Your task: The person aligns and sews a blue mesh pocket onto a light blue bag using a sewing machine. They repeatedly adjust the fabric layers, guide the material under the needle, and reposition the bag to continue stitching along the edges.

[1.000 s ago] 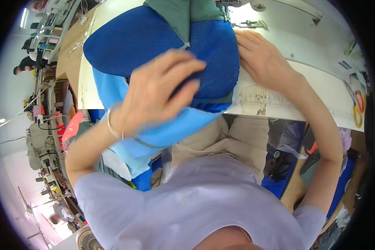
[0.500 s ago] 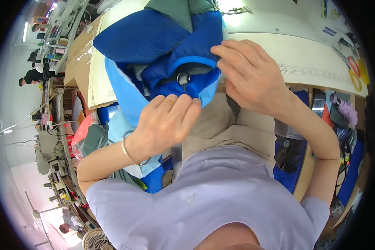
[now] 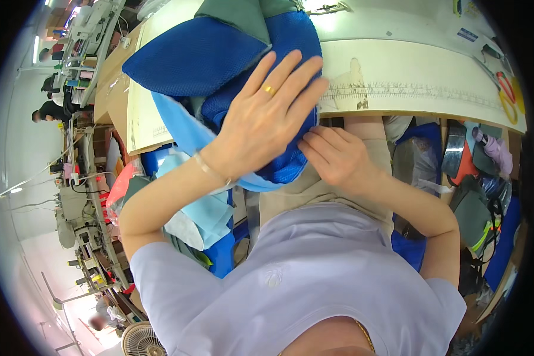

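A bundle of blue mesh fabric (image 3: 190,59), sewn with a grey-green panel (image 3: 236,22) and light blue fabric (image 3: 181,121), lies over the table's front edge and hangs toward my lap. My left hand (image 3: 261,115) rests on it, fingers stretched out and apart, with a gold ring on one finger. At the bundle's right edge, my right hand (image 3: 341,157) has its fingers bent and pinched on the blue mesh. My left hand covers the middle of the bundle, including the opening and the dark round metal part inside it.
The white table (image 3: 409,65) has a ruler scale along its front. Scissors (image 3: 505,98) with red and yellow handles lie at the far right. Below the table are light blue cloth pieces (image 3: 204,210) on the left and a purple umbrella (image 3: 493,153) on the right. Other people work at far left.
My left hand has gone from gripping the opening's edge to lying flat farther up on the fabric. My right hand has dropped lower along the right edge. The opening is now covered.
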Demonstrator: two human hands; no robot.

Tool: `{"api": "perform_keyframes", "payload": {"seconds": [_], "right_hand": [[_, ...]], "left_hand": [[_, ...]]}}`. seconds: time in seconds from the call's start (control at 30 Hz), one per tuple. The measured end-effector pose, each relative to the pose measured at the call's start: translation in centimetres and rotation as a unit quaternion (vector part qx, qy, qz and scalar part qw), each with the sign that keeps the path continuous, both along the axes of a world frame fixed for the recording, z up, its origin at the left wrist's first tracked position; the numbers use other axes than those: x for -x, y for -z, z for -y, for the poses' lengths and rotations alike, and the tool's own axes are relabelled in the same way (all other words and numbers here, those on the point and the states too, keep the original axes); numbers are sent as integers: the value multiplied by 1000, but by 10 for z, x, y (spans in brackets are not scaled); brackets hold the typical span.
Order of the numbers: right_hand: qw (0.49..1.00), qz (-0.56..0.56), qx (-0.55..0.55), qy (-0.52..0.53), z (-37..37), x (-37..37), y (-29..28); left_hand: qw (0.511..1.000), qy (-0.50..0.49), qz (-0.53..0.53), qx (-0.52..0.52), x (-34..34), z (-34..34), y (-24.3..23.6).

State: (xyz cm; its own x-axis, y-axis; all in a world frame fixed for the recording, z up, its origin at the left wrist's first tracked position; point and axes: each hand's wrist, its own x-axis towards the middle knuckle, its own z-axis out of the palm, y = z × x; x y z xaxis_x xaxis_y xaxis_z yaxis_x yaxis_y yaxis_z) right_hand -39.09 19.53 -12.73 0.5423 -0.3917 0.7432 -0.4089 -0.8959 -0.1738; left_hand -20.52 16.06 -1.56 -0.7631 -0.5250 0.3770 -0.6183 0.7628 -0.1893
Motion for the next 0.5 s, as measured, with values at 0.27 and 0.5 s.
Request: {"api": "perform_keyframes", "payload": {"seconds": [0.27, 0.5], "right_hand": [[999, 5, -43, -7, -8, 11, -4], [997, 27, -64, -36, -7, 14, -9]], "left_hand": [[970, -94, -176, -136, -24, 31, 23], [978, -74, -123, -149, -30, 34, 1]]}}
